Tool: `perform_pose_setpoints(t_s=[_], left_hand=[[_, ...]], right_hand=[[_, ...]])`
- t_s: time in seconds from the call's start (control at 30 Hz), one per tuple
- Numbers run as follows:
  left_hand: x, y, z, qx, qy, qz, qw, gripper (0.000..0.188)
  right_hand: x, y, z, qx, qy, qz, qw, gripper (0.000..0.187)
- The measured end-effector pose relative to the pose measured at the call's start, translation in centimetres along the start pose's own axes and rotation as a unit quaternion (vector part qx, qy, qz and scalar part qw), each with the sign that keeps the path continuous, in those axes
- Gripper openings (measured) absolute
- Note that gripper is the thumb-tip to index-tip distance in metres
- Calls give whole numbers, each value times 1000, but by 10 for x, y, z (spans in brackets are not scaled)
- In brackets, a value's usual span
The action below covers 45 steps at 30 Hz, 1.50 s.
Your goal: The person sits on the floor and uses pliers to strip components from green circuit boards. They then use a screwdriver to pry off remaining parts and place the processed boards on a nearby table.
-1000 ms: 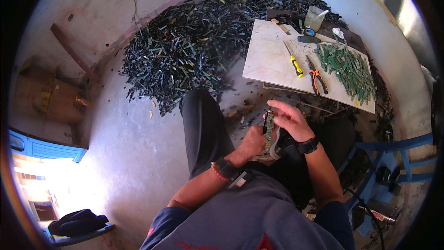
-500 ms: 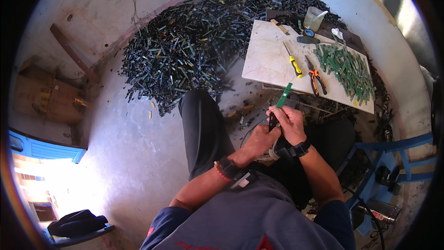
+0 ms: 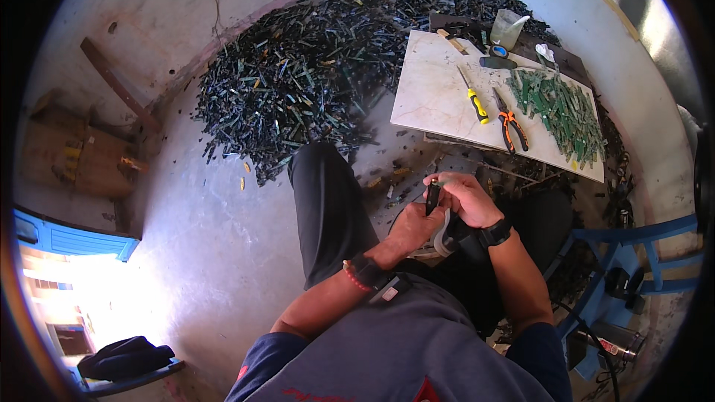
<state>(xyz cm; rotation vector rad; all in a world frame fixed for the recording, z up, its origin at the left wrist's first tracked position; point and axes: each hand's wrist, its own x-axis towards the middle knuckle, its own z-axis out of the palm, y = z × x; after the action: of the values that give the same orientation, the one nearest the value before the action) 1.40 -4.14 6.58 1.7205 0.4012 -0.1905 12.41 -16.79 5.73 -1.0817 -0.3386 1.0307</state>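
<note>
In front of my lap the two hands meet. My left hand (image 3: 411,228) is closed round a small black strip-shaped piece (image 3: 432,199) that points up out of the fist. Just to the right, my right hand (image 3: 468,198) pinches a thin green strip (image 3: 442,183), of which only a sliver shows, close to the top of the black piece. Whether the two pieces touch I cannot tell. Beyond the hands lies a pale board (image 3: 424,89) with a yellow-handled screwdriver (image 3: 477,104), orange-handled pliers (image 3: 511,125) and a heap of green strips (image 3: 555,112).
A large heap of dark strips (image 3: 298,74) covers the floor against the far wall. A cloudy plastic cup (image 3: 508,28) stands behind the board, near a dark-handled tool (image 3: 497,63). A blue chair (image 3: 614,253) is at my right, a metal flask (image 3: 622,340) below it.
The green strip stood up long above my hands before; now it is mostly hidden at the right fingers. My right hand has tilted, and the black piece shows more.
</note>
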Motion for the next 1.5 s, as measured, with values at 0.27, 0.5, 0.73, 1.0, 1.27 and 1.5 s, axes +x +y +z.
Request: perform_pose_setpoints(t_s=[0.27, 0.5, 0.73, 1.0, 1.27, 1.5], left_hand=[[-4, -8, -3, -15, 1, 84, 996, 28], [0, -12, -12, -14, -42, 89, 995, 28], [-1, 0, 0, -33, -1, -21, 999, 32], [4, 21, 1, -34, -33, -60, 997, 41], [1, 8, 1, -20, 3, -36, 999, 29], [1, -3, 2, -62, 8, 23, 998, 28]], right_hand=[[-5, -12, 13, -98, 24, -28, 994, 31], [-10, -14, 15, -285, 1, -149, 947, 46], [1, 3, 20, -475, 137, -367, 788, 18], [-4, -4, 21, -190, 174, -136, 957, 23], [-5, -9, 12, -69, 53, -66, 994, 29], [-5, -19, 4, 27, 6, -19, 999, 34]])
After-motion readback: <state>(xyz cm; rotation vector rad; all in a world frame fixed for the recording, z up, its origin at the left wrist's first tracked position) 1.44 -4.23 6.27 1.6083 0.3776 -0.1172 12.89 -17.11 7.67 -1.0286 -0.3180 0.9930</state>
